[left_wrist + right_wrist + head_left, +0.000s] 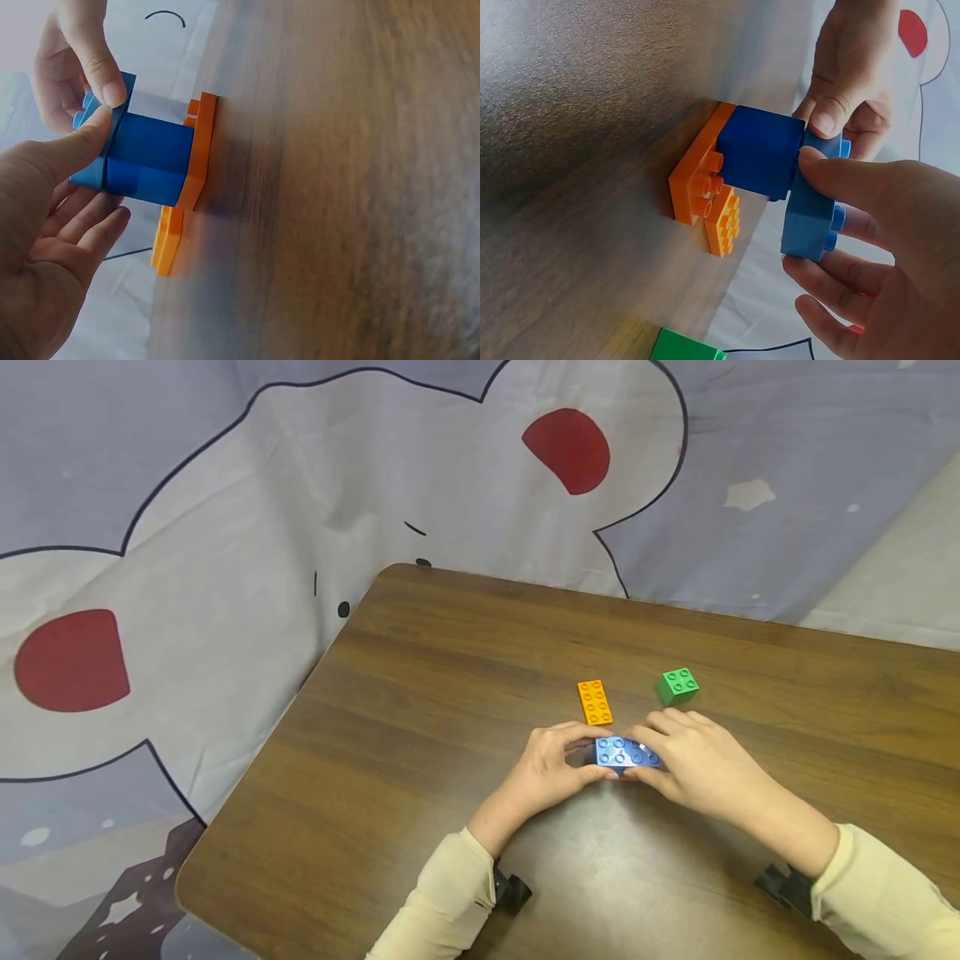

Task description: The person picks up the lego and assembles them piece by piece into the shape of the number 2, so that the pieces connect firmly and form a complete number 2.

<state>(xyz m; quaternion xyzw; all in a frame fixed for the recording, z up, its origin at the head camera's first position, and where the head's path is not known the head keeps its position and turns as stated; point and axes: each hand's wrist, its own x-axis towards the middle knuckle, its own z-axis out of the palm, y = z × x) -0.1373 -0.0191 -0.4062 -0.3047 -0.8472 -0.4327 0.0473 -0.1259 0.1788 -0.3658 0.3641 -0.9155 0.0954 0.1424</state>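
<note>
Both hands pinch a light blue brick (617, 752) with studs on top, the left hand (545, 767) at one end and the right hand (697, 764) at the other. Beneath it, a dark blue block (761, 150) stands on a flat orange brick (692, 172) that rests on the table. The light blue brick sits across the block, its end on the right hand's side sticking out past it. In the left wrist view, the left thumb (81, 146) presses on the side of the light blue brick, close to the right thumb.
A flat yellow-orange brick (595, 702) lies just beyond the hands on the wooden table (390, 735). Farther right is a green brick (677, 687) with studs up. A printed cloth (247, 527) hangs behind the table's far and left edges.
</note>
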